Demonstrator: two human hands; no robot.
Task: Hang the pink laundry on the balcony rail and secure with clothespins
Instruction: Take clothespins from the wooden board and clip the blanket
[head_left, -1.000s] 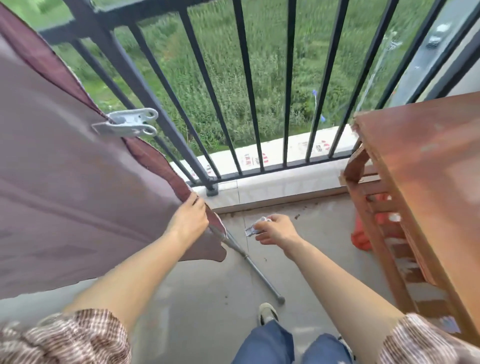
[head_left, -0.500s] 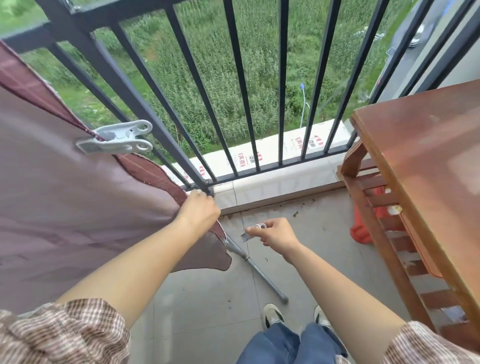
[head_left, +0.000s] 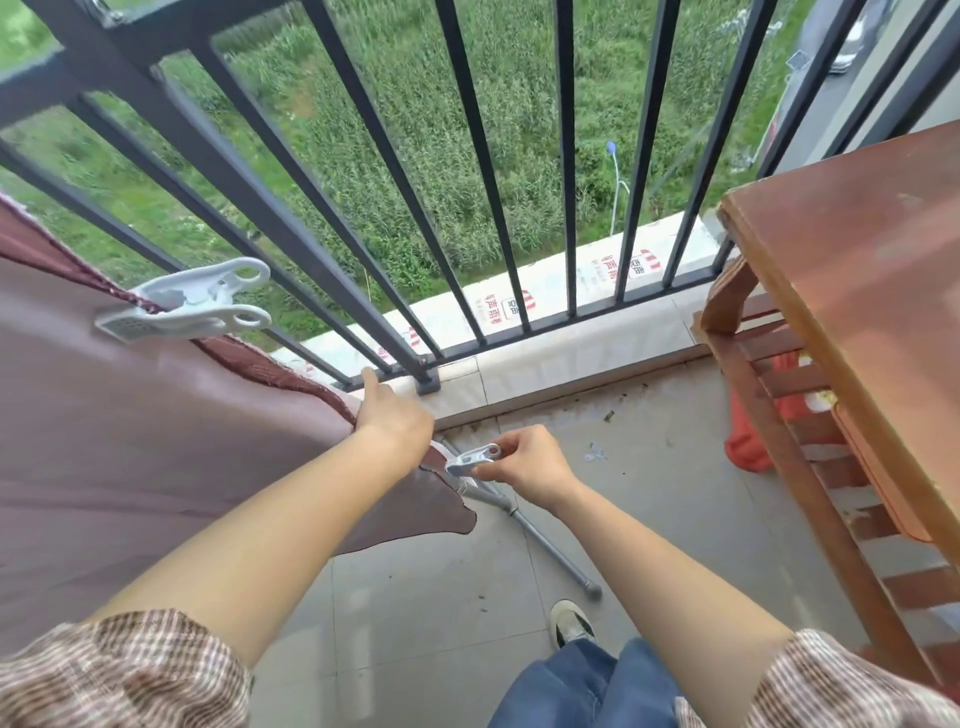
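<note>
Pink laundry (head_left: 130, 441), a dusty rose sheet with a darker maroon hem, hangs over the black balcony rail (head_left: 218, 156) and fills the left side of the view, its lower corner drooping towards the floor tiles (head_left: 415, 597). A white clothespin (head_left: 187, 304) is clipped across the hem high on the sheet, its two ringed handles pointing towards the bars.

Lower down, the left hand (head_left: 395, 421) grips the hem just in front of the foot of the rail post; its fingers are curled into the cloth and hidden behind the hand, with one digit sticking straight up. Just beside it, the right hand (head_left: 524, 462) pinches a second clothespin (head_left: 472, 460) by its handles between thumb and fingers, the nose of the pin touching the sheet's edge near the corner. Whether the pin already bites the cloth cannot be told.

A grey metal pole (head_left: 545, 540) lies on the floor under both hands, its rubber tip near a shoe (head_left: 571, 621). At the right stands a reddish wooden counter (head_left: 857, 291) with slatted shelves below, and something red (head_left: 748, 441) sits beneath it. Green crops show through the bars.
</note>
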